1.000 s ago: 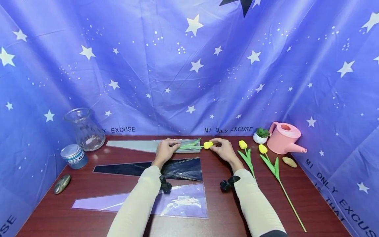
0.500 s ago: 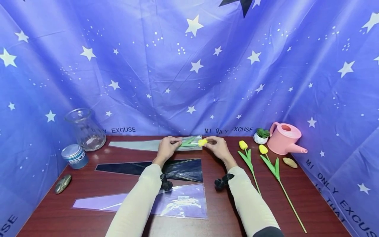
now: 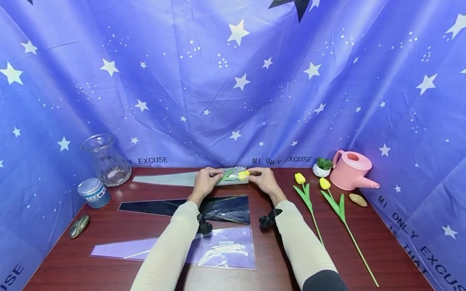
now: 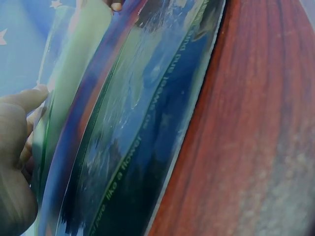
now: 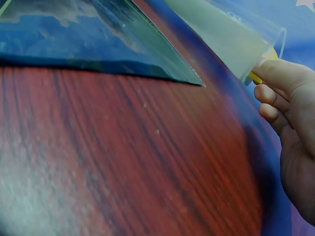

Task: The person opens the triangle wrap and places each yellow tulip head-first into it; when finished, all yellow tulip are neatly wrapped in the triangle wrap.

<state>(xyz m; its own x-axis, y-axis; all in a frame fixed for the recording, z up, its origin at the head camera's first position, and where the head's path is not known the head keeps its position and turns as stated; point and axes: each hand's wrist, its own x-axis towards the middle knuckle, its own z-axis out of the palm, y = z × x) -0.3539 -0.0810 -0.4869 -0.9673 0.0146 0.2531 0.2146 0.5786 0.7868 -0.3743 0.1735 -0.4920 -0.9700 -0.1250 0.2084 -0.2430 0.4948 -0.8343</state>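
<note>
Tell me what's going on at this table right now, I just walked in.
Someone's left hand pinches a pale sleeve, while the right hand holds a tulip by its yellow bloom at the sleeve's open end. The tulip's leaves are inside the sleeve. A dark sleeve and a purple sleeve lie nearer the camera, and two more tulips lie to the right.

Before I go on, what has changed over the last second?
The right hand has slid the yellow tulip leftward, deeper into the pale sleeve; its bloom, outside the open end before, now lies mostly within it. Neither hand has let go. The left hand stays on the sleeve; the dark sleeve, the lilac sleeve and two loose tulips lie as before.
</note>
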